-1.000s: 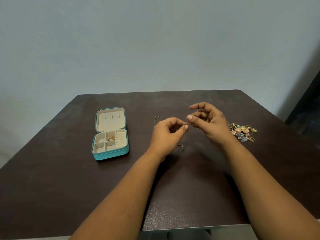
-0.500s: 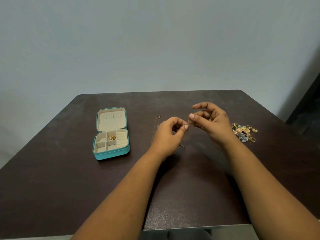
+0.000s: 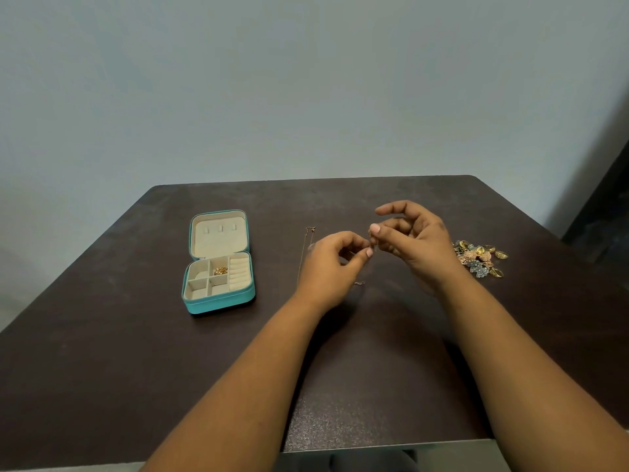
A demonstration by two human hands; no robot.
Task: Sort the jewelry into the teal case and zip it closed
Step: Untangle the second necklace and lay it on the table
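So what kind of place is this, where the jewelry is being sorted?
Probably a plain room at home, though I can't be sure. A dark table stands against a bare pale wall, and on it are only a teal case, a thin chain and a jewelry pile.

The bench (image 3: 136,335) is dark brown with fine speckles. The teal case (image 3: 218,303) has a cream lining. A gold, pink and blue jewelry pile (image 3: 480,258) lies near the bench's right edge.

A dark brown table (image 3: 136,352) is set against a plain pale blue-grey wall (image 3: 306,80)
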